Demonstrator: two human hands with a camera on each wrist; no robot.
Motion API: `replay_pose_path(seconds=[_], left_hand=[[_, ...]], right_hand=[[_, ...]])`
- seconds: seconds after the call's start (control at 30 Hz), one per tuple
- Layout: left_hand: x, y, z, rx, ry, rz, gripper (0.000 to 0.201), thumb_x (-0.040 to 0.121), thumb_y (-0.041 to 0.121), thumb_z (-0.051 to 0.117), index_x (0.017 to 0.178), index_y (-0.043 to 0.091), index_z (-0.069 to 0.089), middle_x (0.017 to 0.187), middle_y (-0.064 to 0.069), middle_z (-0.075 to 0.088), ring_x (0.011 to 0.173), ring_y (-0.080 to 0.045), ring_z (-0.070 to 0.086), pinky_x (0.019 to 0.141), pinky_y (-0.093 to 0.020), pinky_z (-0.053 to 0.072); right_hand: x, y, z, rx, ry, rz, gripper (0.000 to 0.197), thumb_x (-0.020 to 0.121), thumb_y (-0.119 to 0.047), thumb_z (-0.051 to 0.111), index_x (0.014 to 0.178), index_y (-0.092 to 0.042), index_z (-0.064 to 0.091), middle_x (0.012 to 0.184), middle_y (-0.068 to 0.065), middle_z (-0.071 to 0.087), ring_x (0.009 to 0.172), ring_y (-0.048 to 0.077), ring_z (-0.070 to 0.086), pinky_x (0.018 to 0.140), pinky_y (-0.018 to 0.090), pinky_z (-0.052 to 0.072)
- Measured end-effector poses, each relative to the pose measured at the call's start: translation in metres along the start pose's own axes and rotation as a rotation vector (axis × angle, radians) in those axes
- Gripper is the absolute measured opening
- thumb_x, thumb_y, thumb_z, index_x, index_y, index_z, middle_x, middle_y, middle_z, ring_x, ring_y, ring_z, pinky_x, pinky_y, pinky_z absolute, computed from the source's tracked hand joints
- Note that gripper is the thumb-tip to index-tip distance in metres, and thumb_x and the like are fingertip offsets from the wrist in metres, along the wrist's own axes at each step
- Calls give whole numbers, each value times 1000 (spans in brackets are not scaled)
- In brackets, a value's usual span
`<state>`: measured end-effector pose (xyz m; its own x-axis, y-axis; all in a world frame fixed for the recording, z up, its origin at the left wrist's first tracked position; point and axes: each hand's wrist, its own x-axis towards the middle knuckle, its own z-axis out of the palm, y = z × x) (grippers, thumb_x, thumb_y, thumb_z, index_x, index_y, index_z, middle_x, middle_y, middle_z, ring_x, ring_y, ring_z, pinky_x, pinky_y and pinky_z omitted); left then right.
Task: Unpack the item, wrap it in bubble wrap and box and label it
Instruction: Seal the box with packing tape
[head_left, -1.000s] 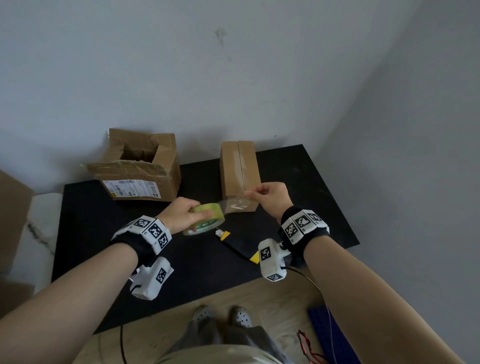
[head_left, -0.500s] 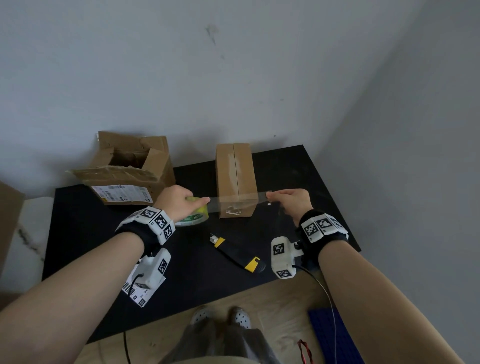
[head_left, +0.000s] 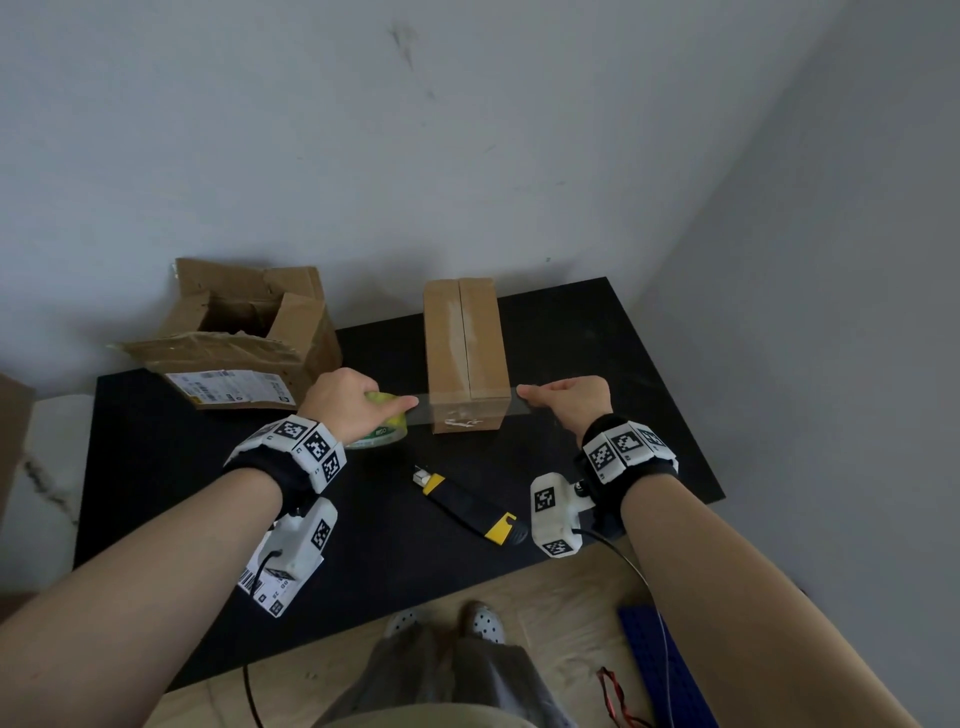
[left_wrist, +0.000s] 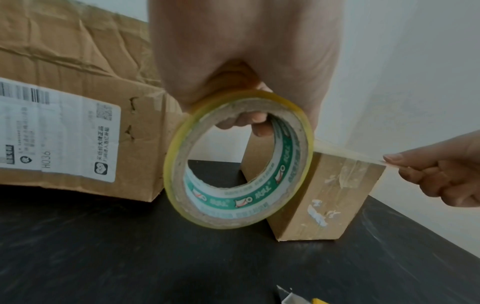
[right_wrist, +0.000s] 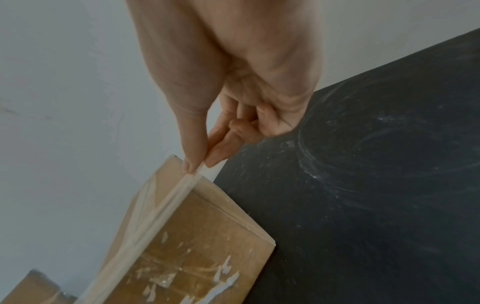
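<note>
A closed narrow cardboard box (head_left: 465, 353) (left_wrist: 324, 195) (right_wrist: 197, 242) stands on the black table (head_left: 597, 338). My left hand (head_left: 345, 402) (left_wrist: 241, 61) grips a roll of clear tape (head_left: 384, 426) (left_wrist: 239, 160) just left of the box, fingers through its core. My right hand (head_left: 566, 402) (right_wrist: 221, 92) pinches the free tape end between thumb and forefinger, just right of the box. The strip of tape (head_left: 467, 409) (right_wrist: 166, 201) stretches across the box's near top edge between both hands.
A torn open cardboard box (head_left: 244, 338) (left_wrist: 64, 102) with a shipping label sits at the back left. A black and yellow utility knife (head_left: 467, 506) lies on the table in front of the narrow box. Walls close the back and right sides.
Both hands moved forward and apart, drawing out more tape. The strip now spans the near end of the narrow box, with the roll left of it and the free end right.
</note>
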<state>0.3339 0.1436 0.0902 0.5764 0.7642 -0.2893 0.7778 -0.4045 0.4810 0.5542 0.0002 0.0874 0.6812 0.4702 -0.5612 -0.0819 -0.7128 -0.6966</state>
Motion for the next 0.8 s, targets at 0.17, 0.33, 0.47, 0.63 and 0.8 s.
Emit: replay_pose_path(seconds=[0.17, 0.33, 0.47, 0.63, 0.8], left_hand=[[0, -2, -2, -13, 10, 11, 61, 76, 57, 65, 61, -2, 66, 61, -17, 64, 62, -28, 63, 61, -38, 51], [0, -3, -4, -29, 6, 5, 58, 75, 59, 64, 63, 2, 67, 64, -14, 66, 63, -24, 64, 63, -38, 53], [2, -1, -5, -15, 22, 7, 60, 76, 57, 65, 62, -1, 66, 62, -17, 65, 63, -28, 63, 57, -34, 48], [8, -3, 0, 53, -21, -20, 71, 72, 68, 60, 58, -2, 64, 58, -18, 62, 58, -29, 61, 57, -39, 50], [13, 5, 3, 179, -105, -88, 71, 65, 81, 50, 41, 17, 33, 39, 3, 28, 39, -14, 33, 43, -25, 27]], right_hand=[[2, -1, 3, -5, -5, 6, 19, 71, -32, 80, 71, -19, 66, 78, -6, 59, 87, 11, 53, 80, 30, 44], [6, 0, 1, -34, -2, -9, 20, 70, -35, 80, 70, -20, 67, 85, -3, 64, 92, 15, 58, 83, 32, 47], [6, 0, 2, -29, 1, -17, 18, 72, -33, 80, 72, -19, 68, 83, -5, 63, 89, 12, 56, 80, 30, 44], [6, 1, 3, -46, -12, -9, 19, 72, -30, 79, 75, -15, 69, 92, 1, 65, 90, 11, 54, 81, 30, 43], [7, -1, 6, -147, 2, -48, 24, 73, -35, 78, 81, -12, 72, 79, -4, 64, 79, 9, 58, 66, 24, 45]])
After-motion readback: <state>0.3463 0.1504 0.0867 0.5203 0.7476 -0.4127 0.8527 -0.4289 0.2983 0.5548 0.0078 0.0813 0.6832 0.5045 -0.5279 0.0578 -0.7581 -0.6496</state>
